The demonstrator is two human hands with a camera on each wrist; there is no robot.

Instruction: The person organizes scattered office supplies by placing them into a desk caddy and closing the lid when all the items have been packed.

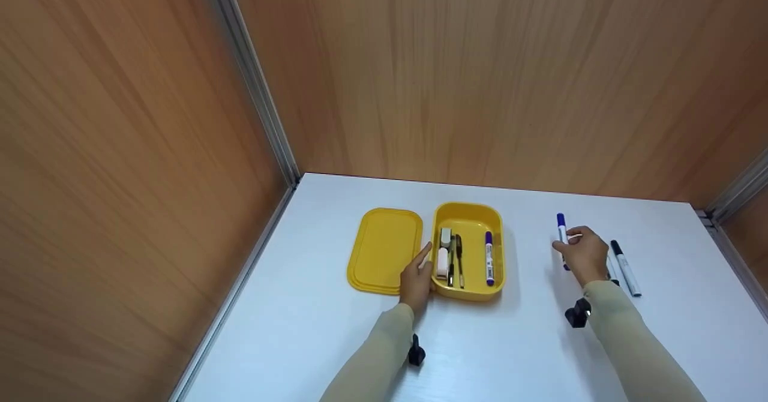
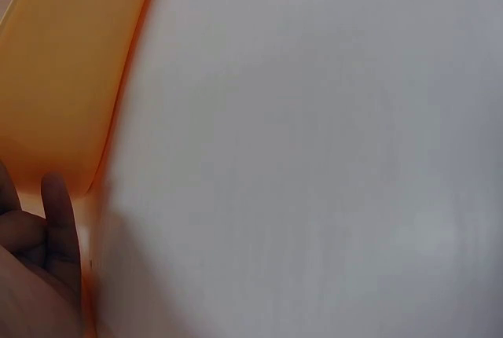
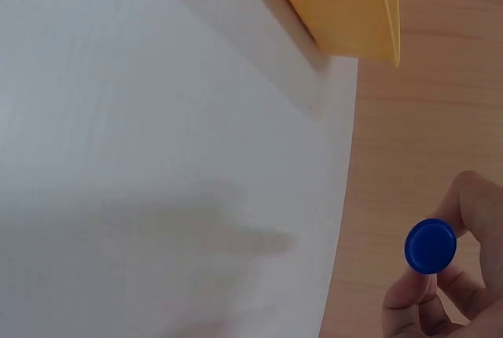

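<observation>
Our left hand [image 1: 416,277] rests at the near left corner of the yellow box [image 1: 470,216], index finger straight along its rim, the others relaxed. Our right hand [image 1: 583,257] is raised well right of the box, fingers curled, pinching a blue marker [image 1: 561,225]. Both forearms reach forward, sleeved to the wrists.

Right hand [image 1: 585,258] is gripping a blue marker [image 1: 561,229] above the white table [image 1: 312,324], a black marker [image 1: 625,268] lying beside. Left hand [image 1: 416,276] is resting against the yellow box [image 1: 468,216], its lid [image 1: 384,249] lying alongside.
</observation>
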